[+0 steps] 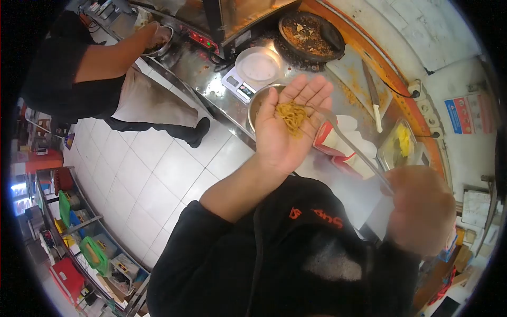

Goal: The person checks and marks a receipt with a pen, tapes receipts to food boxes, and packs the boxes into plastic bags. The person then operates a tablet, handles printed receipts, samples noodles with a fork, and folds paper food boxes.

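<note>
My left hand is palm up, its fingers stretched out. A small heap of yellowish noodles lies loose on that palm. On the right, my right hand is blurred but closed around the handle of a long metal utensil. Its far end meets the fingers of my left hand beside the noodles; the shape of that end is unclear. Partly behind my left hand is a metal bowl. Red-and-white paper boxes stand just right of it.
A digital scale carries a round clear container. Behind sits a dark pan of browned food. A knife lies on a cutting board. A container of yellow pieces is right. Another person works at left.
</note>
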`<act>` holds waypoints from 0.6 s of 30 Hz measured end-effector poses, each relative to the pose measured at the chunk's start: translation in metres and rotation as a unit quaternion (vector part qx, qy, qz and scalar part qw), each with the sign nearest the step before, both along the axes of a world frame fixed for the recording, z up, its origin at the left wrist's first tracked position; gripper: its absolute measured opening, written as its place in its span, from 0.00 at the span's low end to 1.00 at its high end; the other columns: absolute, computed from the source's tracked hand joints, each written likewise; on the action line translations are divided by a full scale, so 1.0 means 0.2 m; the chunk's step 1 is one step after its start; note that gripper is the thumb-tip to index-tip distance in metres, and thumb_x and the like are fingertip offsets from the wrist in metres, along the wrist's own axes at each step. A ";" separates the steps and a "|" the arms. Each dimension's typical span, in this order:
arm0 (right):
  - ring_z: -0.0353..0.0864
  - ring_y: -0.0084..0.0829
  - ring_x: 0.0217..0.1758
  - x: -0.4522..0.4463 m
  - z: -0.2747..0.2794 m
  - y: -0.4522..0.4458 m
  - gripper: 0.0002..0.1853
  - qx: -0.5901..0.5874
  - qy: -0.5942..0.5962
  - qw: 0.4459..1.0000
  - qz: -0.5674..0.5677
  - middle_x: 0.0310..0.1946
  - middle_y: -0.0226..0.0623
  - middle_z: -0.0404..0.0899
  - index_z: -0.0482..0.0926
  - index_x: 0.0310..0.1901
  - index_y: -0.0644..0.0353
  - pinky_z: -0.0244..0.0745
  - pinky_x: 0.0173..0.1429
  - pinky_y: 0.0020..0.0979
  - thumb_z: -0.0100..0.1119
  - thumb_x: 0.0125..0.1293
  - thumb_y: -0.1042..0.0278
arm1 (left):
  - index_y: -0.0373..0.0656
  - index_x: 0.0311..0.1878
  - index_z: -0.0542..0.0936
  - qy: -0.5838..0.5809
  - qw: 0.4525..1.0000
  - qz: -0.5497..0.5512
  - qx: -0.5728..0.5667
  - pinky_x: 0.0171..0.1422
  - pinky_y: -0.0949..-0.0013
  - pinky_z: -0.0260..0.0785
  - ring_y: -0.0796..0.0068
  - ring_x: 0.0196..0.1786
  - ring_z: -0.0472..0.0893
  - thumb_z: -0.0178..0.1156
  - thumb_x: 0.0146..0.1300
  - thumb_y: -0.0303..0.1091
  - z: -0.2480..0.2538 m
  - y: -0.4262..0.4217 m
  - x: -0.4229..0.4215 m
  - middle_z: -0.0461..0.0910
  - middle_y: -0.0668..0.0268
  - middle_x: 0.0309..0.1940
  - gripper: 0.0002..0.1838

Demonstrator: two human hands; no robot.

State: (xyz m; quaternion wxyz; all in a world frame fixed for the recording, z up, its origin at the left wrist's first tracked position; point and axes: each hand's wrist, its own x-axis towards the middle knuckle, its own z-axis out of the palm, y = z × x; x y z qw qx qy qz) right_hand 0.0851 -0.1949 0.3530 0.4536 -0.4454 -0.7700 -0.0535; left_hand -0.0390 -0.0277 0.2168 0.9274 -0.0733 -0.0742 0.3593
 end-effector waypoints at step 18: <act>0.76 0.29 0.39 0.47 -0.45 -0.03 0.10 0.101 0.419 0.856 -0.285 0.39 0.36 0.76 0.72 0.48 0.64 0.73 0.40 0.30 0.53 0.70 0.69 | 0.23 0.71 0.44 -0.111 0.958 -0.066 0.257 0.77 0.48 0.35 0.48 0.76 0.47 0.18 0.43 0.89 0.73 -0.35 -0.51 0.46 0.41 0.73 0.72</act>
